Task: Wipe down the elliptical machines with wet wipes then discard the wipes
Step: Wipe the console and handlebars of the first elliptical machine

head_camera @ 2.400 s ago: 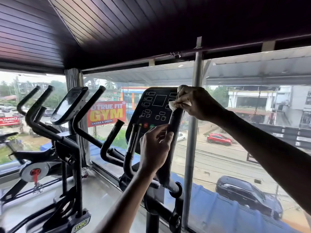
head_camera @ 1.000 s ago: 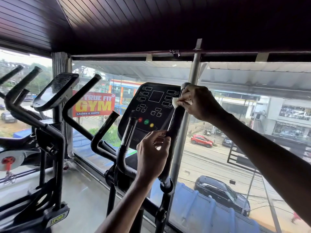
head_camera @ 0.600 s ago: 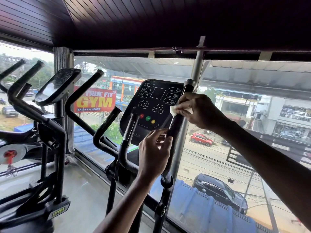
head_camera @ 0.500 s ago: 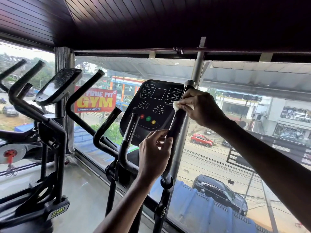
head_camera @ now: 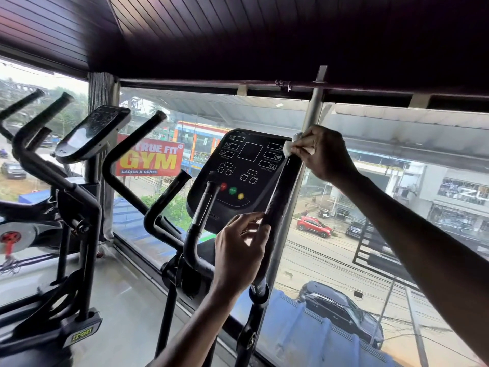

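Observation:
A black elliptical machine stands in front of me, its console (head_camera: 244,170) facing me with red, green and yellow buttons. Its right handlebar (head_camera: 280,194) rises steeply beside the console. My right hand (head_camera: 321,153) grips the top of that handlebar with a white wet wipe (head_camera: 293,149) wrapped under the fingers. Lower down, my left hand (head_camera: 239,250) holds the same handlebar near its base. The machine's left handlebar (head_camera: 202,210) stands free.
A second elliptical (head_camera: 90,133) with its own console and black handlebars stands to the left. A large window (head_camera: 344,234) runs right behind the machines, with a metal post (head_camera: 312,107) behind the handlebar. Grey floor (head_camera: 127,308) lies between the two machines.
My right hand with the wipe slid down the handlebar a little, then back up to its very top. My left hand kept its hold lower on the bar.

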The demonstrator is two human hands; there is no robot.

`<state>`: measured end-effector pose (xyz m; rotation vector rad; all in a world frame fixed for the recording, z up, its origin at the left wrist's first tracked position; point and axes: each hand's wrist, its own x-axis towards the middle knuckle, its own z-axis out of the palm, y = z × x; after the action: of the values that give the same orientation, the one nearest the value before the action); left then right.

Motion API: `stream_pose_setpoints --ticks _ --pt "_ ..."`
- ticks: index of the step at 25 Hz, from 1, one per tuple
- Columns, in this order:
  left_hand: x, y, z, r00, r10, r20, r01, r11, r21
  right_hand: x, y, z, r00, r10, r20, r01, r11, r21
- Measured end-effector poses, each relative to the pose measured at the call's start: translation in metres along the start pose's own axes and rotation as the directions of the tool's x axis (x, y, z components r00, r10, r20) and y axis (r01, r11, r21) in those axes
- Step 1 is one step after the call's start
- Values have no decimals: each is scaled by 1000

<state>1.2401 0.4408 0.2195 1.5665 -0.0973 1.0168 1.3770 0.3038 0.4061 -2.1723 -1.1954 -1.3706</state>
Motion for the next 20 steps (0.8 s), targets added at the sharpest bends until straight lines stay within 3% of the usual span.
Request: stream_pose_setpoints --ticks 3,7,10,14,18,20 --pt "-2 -4 -3 1000 12 10 -12 1000 -24 -35 -34 3 972 -162 171 146 984 104" --pt "-8 -6 -4 989 147 13 -148 985 90 -61 -46 3 996 -67 62 58 988 141" --pt "-13 -7 -8 980 197 37 -201 969 146 -78 -56 3 989 -107 106 88 981 174" --pt "-17 -12 -14 980 187 73 -193 976 96 -95 -70 5 985 -132 113 112 979 172" --pt "-24 -17 -15 984 178 -3 -176 978 108 -100 -76 5 994 -98 39 92 987 131" --pt "-26 -18 -16 985 170 -14 -168 981 97 -108 -79 6 989 -134 68 121 979 165"
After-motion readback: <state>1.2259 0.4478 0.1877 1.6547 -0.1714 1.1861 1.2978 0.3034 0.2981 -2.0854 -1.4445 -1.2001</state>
